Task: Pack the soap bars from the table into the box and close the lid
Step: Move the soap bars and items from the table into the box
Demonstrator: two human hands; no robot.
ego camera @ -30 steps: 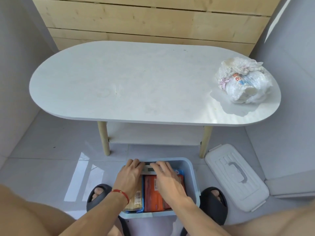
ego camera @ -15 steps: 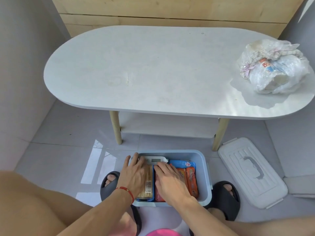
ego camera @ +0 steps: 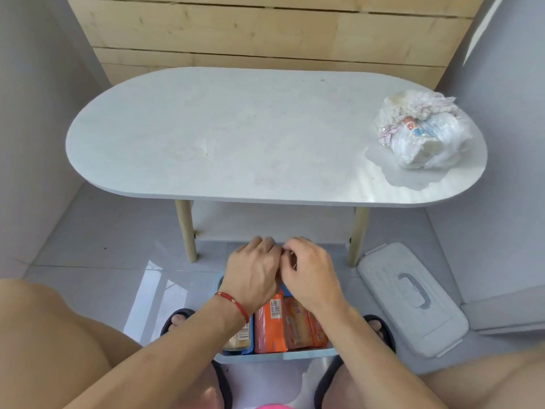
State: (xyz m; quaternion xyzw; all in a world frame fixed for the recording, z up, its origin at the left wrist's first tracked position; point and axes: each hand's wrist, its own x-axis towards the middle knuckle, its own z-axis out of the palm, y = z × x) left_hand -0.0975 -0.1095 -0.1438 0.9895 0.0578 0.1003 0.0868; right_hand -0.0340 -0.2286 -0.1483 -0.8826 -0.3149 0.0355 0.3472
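Note:
A pale blue box (ego camera: 274,356) stands on the floor between my feet. Inside it lie wrapped soap bars side by side: orange ones (ego camera: 269,326) and a yellowish one (ego camera: 240,338) at the left. My left hand (ego camera: 253,273), with a red string on its wrist, and my right hand (ego camera: 312,273) hover knuckles-up over the far end of the box. They touch each other, fingers curled down. What lies under the fingers is hidden. The white lid (ego camera: 413,299) with its handle lies flat on the floor to the right of the box.
A white oval table (ego camera: 236,137) on wooden legs stands just beyond the box, with a crumpled plastic bag (ego camera: 421,134) at its right end. A low shelf sits under the tabletop. My feet in black sandals (ego camera: 174,320) flank the box. Walls close in on both sides.
Both hands have lifted from lying flat on the bars and drawn together with curled fingers over the box's far end. The camera has tilted, so the box sits lower in view.

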